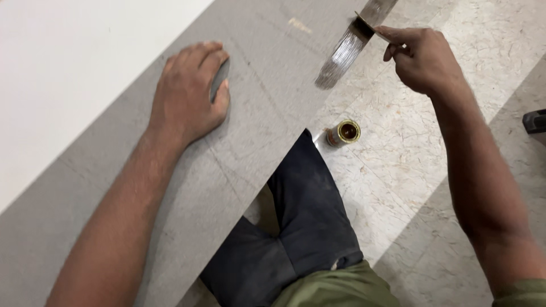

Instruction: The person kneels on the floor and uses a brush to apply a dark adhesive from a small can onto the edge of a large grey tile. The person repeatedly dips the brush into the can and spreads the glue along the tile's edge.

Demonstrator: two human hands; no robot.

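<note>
My left hand point(190, 94) rests palm down on a large grey board point(250, 113), with its fingers curled over a small dark flat object that is mostly hidden. My right hand point(421, 57) is raised above the board's right edge and grips the handle of a flat metal blade point(344, 57), which looks like a scraper or brush and is blurred. The blade's end hangs over the edge of the board. My knee in dark trousers point(301, 216) sits beside the board's edge.
A small brass-coloured open tin point(344, 133) lies on the marbled tile floor point(398, 170) just right of the board. A white wall or panel point(57, 68) runs along the board's left side. A dark object point(534, 120) shows at the right edge.
</note>
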